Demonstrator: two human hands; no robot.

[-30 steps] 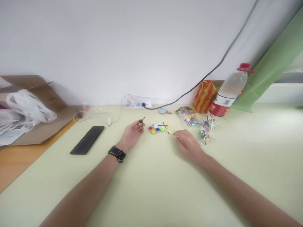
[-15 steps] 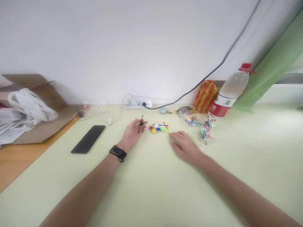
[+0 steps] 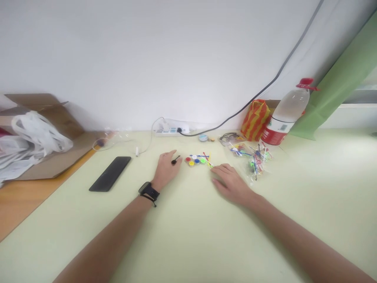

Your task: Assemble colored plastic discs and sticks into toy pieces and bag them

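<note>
Spinner (image 3: pixel 174 161) black, round-bodied, arrow-tipped

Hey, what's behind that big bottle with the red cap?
A brown edge shows behind the bottle, beside the striped bag, with green cloth on the other side. The bottle covers the rest, so I can't tell what the brown thing is.

Black arrow piece (image 3: pixel 174 162) partly hidden
</note>
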